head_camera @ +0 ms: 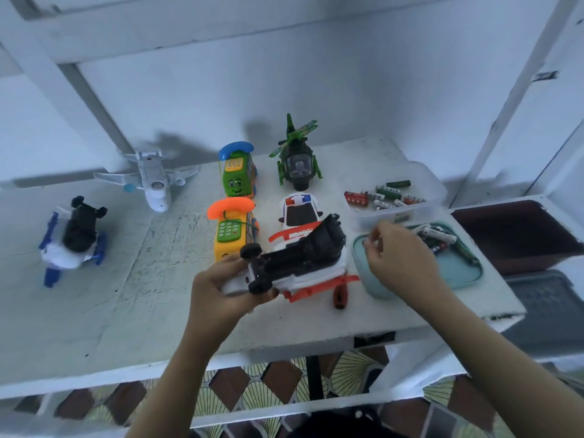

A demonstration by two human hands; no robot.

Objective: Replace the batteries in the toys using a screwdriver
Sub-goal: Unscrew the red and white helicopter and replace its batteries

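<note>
One toy is in work: the white-and-red wheeled toy (303, 254), turned belly-up just left of the teal tray (464, 276) and lifted clear of the table. Your left hand (218, 289) grips its wheel end, fingers (274, 292) curled under the white shell and the thumb side over the top by the small black wheels. Your right hand (398, 257) hovers above the tray's far left corner, apart from the toy, with its fingertips (371, 239) drawn in toward the thumb. Whether they pinch something small I cannot tell.

Expect the toy to be light, hollow, hard plastic: stiff in the body, smooth enough to twist in your grip when a driver bears on it. The thin orange-red struts at its tray-side end look the most likely part to snap, so keep your hold on the white shell and the black belly, never on those.

Loose batteries (439, 238) lie in the tray's far half, under and beyond your right hand. They should roll readily; pinch each round its middle. More batteries (384, 194) sit in the clear tub (395, 216) directly behind the tray. The red-handled screwdriver (339, 297) lies just left of the tray's near corner, partly under the toy's struts, and neither hand touches it.
</note>
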